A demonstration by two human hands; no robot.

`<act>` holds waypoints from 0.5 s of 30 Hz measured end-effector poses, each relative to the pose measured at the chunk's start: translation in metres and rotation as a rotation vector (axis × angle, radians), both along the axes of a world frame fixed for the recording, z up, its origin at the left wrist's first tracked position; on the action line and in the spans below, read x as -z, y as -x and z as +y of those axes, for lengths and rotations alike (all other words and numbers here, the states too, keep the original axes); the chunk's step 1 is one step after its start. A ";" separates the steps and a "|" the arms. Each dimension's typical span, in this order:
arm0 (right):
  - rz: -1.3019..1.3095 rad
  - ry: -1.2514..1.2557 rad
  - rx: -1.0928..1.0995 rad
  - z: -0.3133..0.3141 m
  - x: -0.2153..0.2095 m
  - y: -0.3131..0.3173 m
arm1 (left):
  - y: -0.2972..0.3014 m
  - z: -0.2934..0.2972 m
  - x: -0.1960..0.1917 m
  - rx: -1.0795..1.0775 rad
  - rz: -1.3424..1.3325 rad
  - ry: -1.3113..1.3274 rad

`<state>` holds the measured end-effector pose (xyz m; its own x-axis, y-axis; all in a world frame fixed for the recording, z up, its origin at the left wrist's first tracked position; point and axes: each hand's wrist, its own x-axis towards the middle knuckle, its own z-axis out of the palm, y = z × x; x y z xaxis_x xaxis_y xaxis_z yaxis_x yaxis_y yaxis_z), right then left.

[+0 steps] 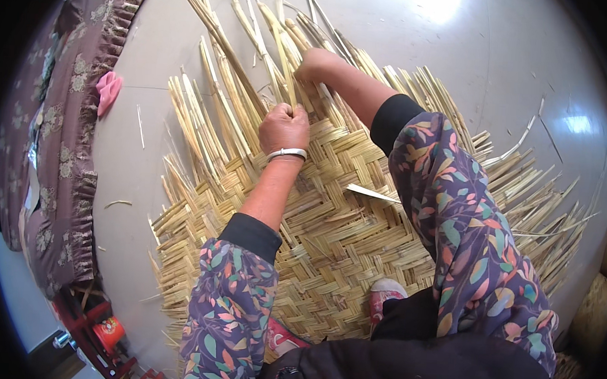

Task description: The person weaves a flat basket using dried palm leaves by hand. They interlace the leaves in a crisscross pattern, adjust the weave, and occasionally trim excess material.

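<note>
Scanning L to R: patterned purple cloth (52,142) w/ pink item (107,90) on it lies along floor (462,47) at far left. Woven straw mat (336,225) spread on floor under person. Left hand (284,128) fisted shut round an upright loose strip (282,72), white bangle (287,153) at wrist. Right hand (315,63) farther out, at mat's unwoven edge, fingers tucked among strips; grip state can't tell. Loose strips run long axis away from body, fanning up-left; lie just ahead of both hands, left nearer to body. Shoe (385,293) rests on mat, lower right.
</note>
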<state>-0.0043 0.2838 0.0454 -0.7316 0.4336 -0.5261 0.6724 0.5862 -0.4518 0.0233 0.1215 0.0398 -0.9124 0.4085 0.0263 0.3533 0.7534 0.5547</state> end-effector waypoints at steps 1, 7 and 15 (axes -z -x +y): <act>0.177 0.092 0.072 -0.001 0.003 -0.004 | 0.002 -0.004 0.000 -0.009 0.011 -0.008; 0.395 0.435 0.180 0.022 0.029 -0.015 | -0.002 0.002 0.008 -0.019 0.022 -0.104; 0.267 0.497 0.136 0.014 0.011 -0.039 | 0.001 -0.001 0.009 -0.035 0.011 -0.139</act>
